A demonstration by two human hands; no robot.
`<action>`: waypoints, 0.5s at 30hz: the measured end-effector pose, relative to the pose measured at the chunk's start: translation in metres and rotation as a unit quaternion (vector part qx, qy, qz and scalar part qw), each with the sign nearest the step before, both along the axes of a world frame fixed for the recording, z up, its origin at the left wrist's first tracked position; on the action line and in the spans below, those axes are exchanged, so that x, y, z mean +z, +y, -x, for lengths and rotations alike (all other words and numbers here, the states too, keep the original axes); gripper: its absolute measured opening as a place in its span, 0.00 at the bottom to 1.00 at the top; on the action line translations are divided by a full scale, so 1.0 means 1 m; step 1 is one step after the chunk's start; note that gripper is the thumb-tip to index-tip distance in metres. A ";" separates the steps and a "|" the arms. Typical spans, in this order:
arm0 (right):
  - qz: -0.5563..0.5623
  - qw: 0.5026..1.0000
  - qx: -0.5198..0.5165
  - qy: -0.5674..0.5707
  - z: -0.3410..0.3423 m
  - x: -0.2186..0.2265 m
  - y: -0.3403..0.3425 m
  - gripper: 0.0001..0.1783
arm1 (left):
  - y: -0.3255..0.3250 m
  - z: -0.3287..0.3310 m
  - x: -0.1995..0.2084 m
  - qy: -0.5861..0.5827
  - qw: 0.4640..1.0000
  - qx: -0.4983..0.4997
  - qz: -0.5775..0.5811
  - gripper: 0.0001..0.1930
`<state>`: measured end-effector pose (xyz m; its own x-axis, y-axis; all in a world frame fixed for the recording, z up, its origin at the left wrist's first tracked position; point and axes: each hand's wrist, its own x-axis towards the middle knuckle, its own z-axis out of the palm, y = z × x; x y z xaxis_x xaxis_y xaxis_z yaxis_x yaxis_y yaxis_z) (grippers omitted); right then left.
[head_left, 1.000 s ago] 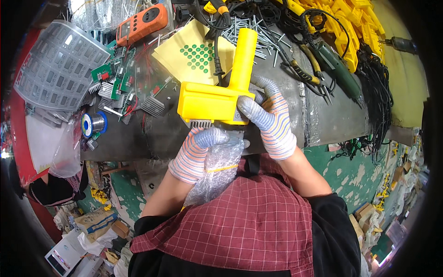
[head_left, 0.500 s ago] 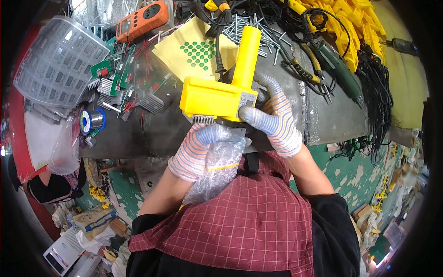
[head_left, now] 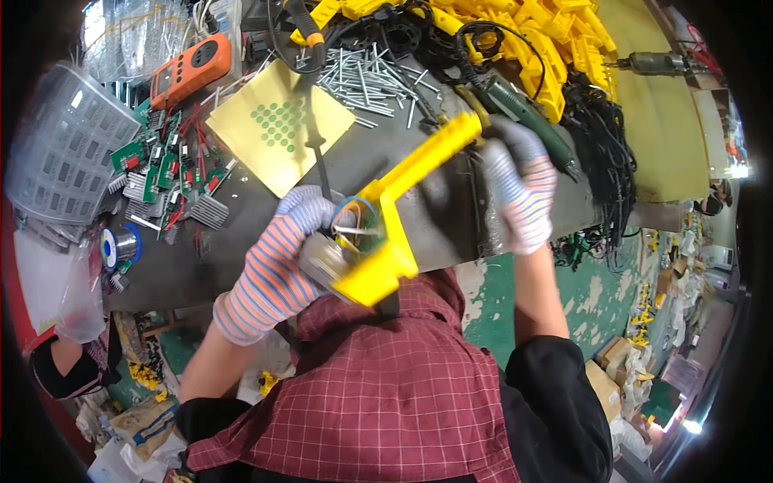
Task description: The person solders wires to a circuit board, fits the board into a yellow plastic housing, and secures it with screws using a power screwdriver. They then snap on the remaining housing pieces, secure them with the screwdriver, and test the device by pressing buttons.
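My left hand (head_left: 278, 258), in a striped glove, is closed round the near left part of a yellow plastic tool housing (head_left: 394, 241). The housing is tilted, its handle pointing to the far right; wires show in its open side. Beside my fingers a shiny, clear-looking part (head_left: 324, 259) shows, too blurred to name. A black cord (head_left: 316, 145) rises from the housing. Near the handle's far end is my right hand (head_left: 527, 193), also gloved, with fingers bent and smeared by motion. Whether it touches the handle I cannot tell.
Yellow sheets with green round stickers (head_left: 274, 121) lie behind the housing, near loose screws (head_left: 370, 80). Circuit boards with heat sinks (head_left: 165, 173), a solder spool (head_left: 121, 247) and an orange meter (head_left: 191, 71) are left. A green power tool (head_left: 527, 117), black cables (head_left: 600, 153) and yellow housings (head_left: 555, 40) are right.
The yellow housing has tipped over to the right and turned its open side into view. My right hand has moved off its body to the handle's end. The bubble wrap below is out of sight.
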<state>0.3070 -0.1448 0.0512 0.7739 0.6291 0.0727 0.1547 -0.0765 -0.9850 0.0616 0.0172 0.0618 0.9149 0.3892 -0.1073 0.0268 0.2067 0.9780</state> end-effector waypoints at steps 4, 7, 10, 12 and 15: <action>0.230 0.851 -0.038 -0.471 -0.107 0.000 -0.043 0.28 | -0.003 -0.014 -0.004 0.090 0.811 -0.011 -0.578 0.20; 0.376 0.801 0.064 -0.460 -0.134 -0.002 -0.045 0.38 | -0.016 -0.016 -0.030 0.072 0.725 0.031 -0.684 0.13; 0.370 0.823 0.112 -0.415 -0.148 -0.016 -0.050 0.44 | -0.021 -0.019 -0.032 0.070 0.745 0.024 -0.664 0.11; 0.301 0.868 0.145 -0.366 -0.166 -0.028 -0.052 0.44 | -0.020 -0.008 -0.028 0.076 0.751 0.034 -0.655 0.12; 0.150 0.962 0.154 -0.166 -0.162 -0.029 -0.059 0.42 | -0.012 0.007 -0.013 0.012 0.813 0.055 -0.579 0.22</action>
